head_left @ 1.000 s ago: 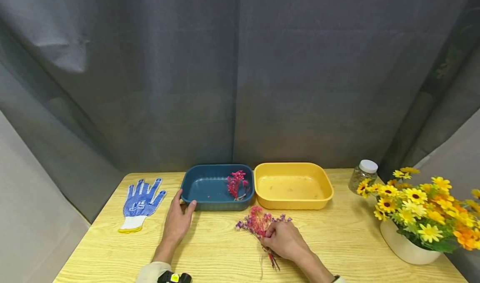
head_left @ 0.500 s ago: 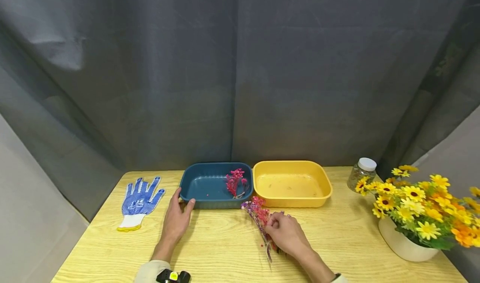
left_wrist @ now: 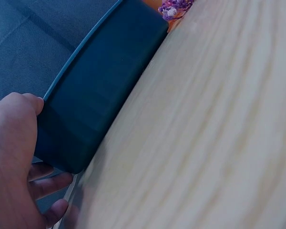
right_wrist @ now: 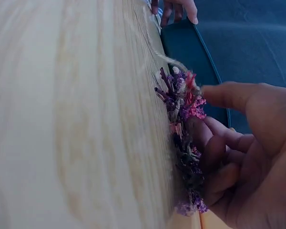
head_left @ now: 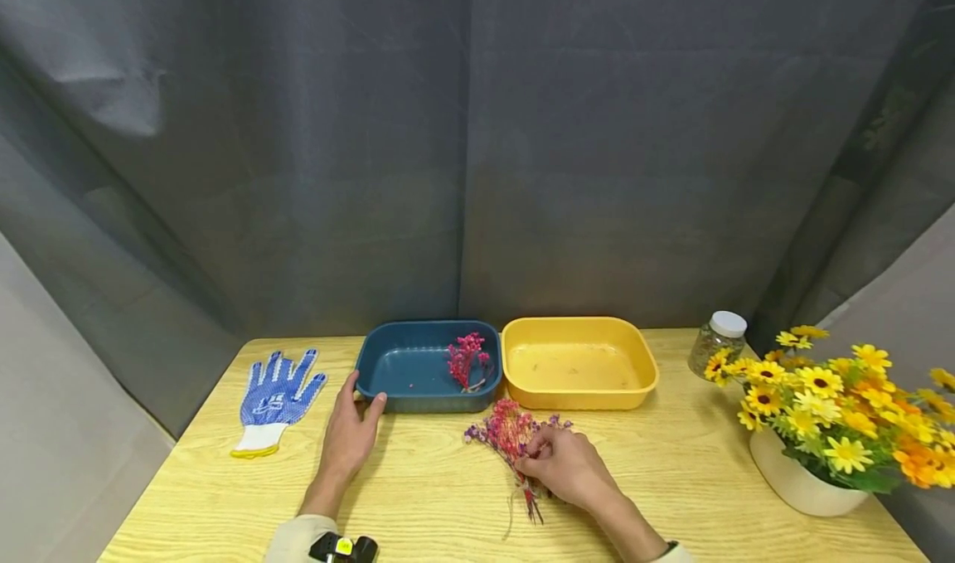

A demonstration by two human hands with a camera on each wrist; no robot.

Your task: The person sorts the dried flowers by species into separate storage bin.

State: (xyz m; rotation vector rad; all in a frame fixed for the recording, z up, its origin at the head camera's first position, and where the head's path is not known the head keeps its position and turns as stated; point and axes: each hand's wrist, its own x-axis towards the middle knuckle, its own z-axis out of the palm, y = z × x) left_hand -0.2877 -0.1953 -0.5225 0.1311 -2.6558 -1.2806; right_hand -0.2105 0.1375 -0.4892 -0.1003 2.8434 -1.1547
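In the head view, a blue plastic tray (head_left: pixel 425 404) has a sprig of pink dried flowers (head_left: pixel 466 360) lying in its right end. My left hand (head_left: pixel 349 439) holds the tray's front left corner, thumb at the rim and fingers round the end wall, as the left wrist view shows. In front of the trays lies a bunch of pink and purple dried flowers (head_left: pixel 507 430), heads pointing away from me. My right hand (head_left: pixel 570 468) pinches this bunch from the right, its thumb by the stems. A loose piece of twine (right_wrist: pixel 164 58) trails from the bunch. The curled fingers hide part of the stems.
A yellow tray (head_left: pixel 579 399) stands right beside the blue one. At left lies a blue and white work glove (head_left: pixel 274 401). A lidded jar (head_left: pixel 718 346) and a white pot (head_left: pixel 806 480) of yellow and orange flowers stand at right. A grey curtain (head_left: pixel 462 148) hangs behind the table.
The bunch shifted up and its heads tilted towards the trays half a second ago, then came back down and spread again under my right hand. My left hand stays at the blue tray's corner.
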